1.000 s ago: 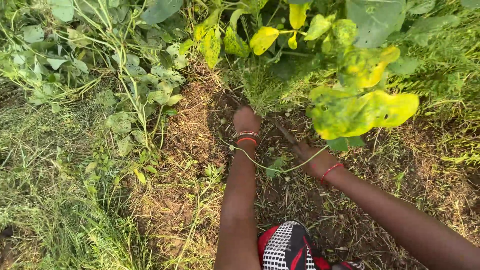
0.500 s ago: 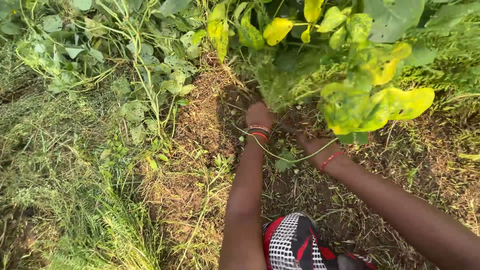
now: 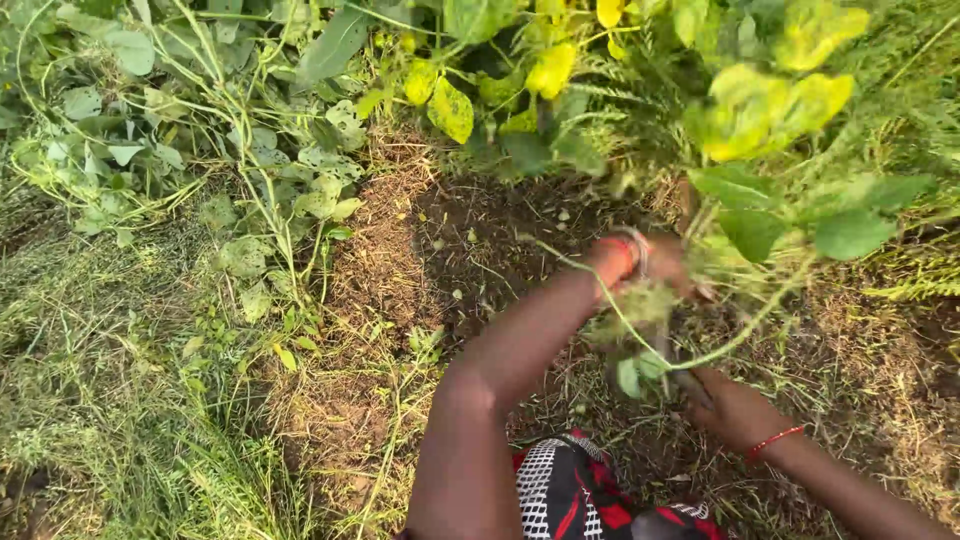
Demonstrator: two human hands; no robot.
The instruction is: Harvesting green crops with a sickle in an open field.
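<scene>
Head view. Item: weed (image 3: 640,305), a pale green tuft with a thin stem, blurred, at the middle of the bare soil patch (image 3: 480,240), between the two hands and partly under yellow-green leaves (image 3: 770,110). Left hand (image 3: 665,262): reaches forward under the leaves, fingers closed about the top of the weed, apparently to hold it taut; the fingertips are hidden by foliage. Red and white bangles (image 3: 625,255) sit on that wrist. Right hand (image 3: 735,405): low, near the lower edge of the patch, closed on a dark, narrow tool (image 3: 672,365) whose tip points toward the stem's base; what kind of tool cannot be told. A red thread (image 3: 775,440) circles that wrist. Surroundings: creeper vines (image 3: 230,150) toward the upper left corner, grass (image 3: 100,400) at the left edge, dry straw (image 3: 370,290) bordering the patch, red-and-black patterned cloth (image 3: 565,495) at the bottom edge.
</scene>
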